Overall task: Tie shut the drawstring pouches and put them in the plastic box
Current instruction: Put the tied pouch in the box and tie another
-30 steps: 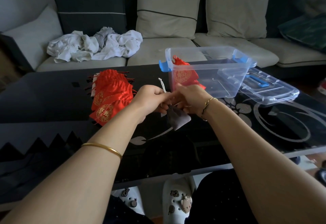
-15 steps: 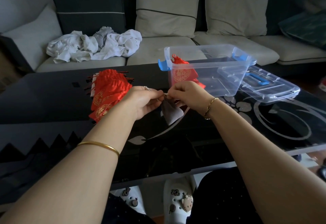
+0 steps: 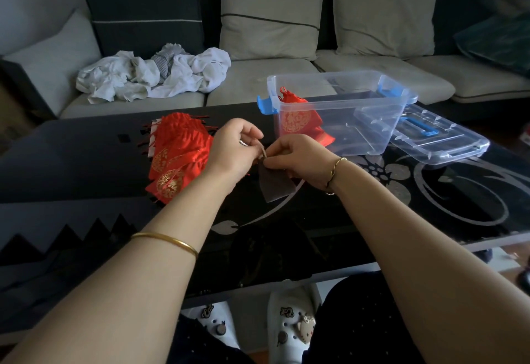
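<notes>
grey soft cloth, the small drawstring pouch hangs just under the fingertips, above the black glass table. the left hand and right hand meet at its neck, fingers pinched together on the thin cord. it looks light and limp, so the gathered neck seems the best place to grip. beside the left fingers lies a pile of red satin pouches; beyond the right fingers stands the clear plastic box, one red pouch inside, its lid alongside. nothing blocks the way.
</notes>
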Demonstrator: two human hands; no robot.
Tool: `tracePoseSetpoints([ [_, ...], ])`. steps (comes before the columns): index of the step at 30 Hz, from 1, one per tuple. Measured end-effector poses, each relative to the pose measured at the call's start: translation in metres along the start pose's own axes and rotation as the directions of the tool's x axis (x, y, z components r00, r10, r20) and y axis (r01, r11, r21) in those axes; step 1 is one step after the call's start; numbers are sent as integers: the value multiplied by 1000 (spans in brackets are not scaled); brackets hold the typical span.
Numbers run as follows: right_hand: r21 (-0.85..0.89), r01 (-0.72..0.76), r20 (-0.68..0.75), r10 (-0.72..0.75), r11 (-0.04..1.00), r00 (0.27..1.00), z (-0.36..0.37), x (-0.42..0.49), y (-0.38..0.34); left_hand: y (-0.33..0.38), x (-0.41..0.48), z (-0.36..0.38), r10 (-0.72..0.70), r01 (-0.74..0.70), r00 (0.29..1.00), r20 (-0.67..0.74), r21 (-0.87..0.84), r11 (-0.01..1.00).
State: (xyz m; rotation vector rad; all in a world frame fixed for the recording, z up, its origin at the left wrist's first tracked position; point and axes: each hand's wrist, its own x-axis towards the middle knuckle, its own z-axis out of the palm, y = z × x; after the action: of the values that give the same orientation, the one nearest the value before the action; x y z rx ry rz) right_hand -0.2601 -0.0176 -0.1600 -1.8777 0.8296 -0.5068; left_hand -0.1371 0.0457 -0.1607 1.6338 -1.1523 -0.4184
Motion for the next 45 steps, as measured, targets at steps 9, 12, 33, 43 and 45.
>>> tracePoseSetpoints([
  [9, 589, -117, 72, 92, 800, 993, 4, -4, -3, 2, -2, 15, 410, -348, 908, -82, 396, 850],
  [12, 591, -112, 92, 71, 799, 993, 4, -5, -3, 2, -1, 16, 450, -386, 890, -75, 403, 830],
  [33, 42, -60, -348, 71, 997, 935, 2, 8, -2, -2, -4, 2, 344, -302, 939, -16, 438, 847],
  [43, 42, -254, -307, 254, 966, 917, -4, 7, 17, 8, -5, -2, 89, -90, 996, 11, 185, 979],
  [45, -1, -265, -304, 252, 964, 919, -2, 8, 18, 14, -9, 1, -14, 23, 996, 89, -98, 995],
])
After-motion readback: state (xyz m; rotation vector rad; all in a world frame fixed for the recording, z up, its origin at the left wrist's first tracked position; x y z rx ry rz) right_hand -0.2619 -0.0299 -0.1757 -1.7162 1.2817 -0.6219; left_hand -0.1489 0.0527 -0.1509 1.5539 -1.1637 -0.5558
